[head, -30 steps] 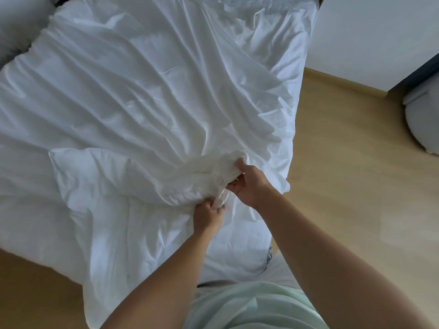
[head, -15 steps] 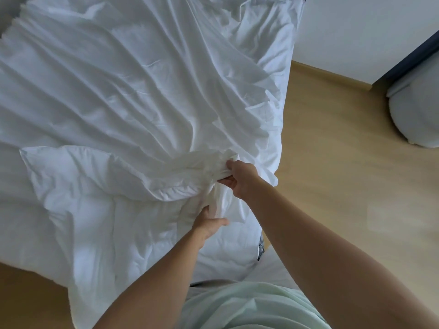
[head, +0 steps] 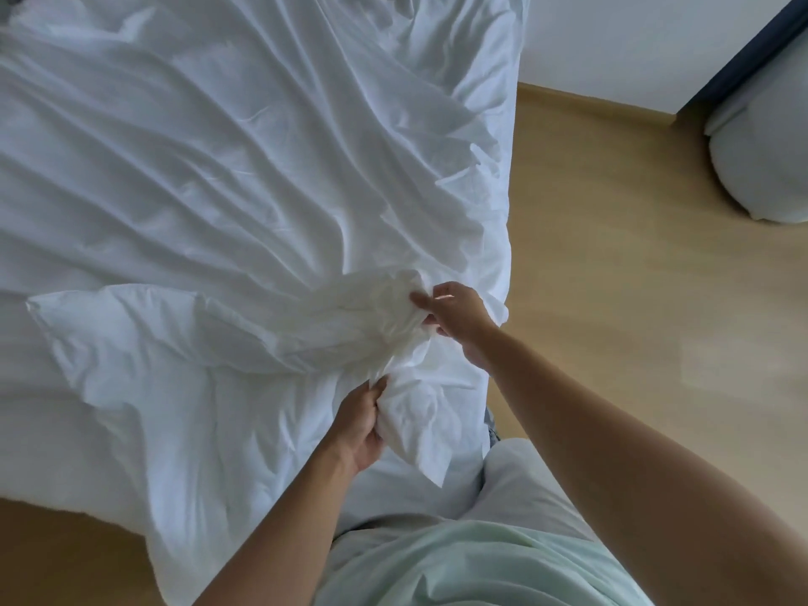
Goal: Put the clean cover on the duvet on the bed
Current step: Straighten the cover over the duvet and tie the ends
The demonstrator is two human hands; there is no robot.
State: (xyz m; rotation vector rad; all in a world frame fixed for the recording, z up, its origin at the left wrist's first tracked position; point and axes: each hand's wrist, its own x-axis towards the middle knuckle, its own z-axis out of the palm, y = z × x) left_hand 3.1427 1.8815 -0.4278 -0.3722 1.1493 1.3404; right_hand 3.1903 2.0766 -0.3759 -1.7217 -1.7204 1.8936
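White duvet corner [head: 415, 424] is freshly regrabbed by the left hand [head: 358, 426], right hand [head: 459, 319] pinches the bunched cover [head: 371, 308], so stuffing's probably next.

Pale mint top [head: 472, 566], bare forearms

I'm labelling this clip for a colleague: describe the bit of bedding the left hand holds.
On the bed, go to the near right edge beside the floor. There the left hand grips a duvet corner, puffy and pointed, unlike the thin wrinkled cover above.
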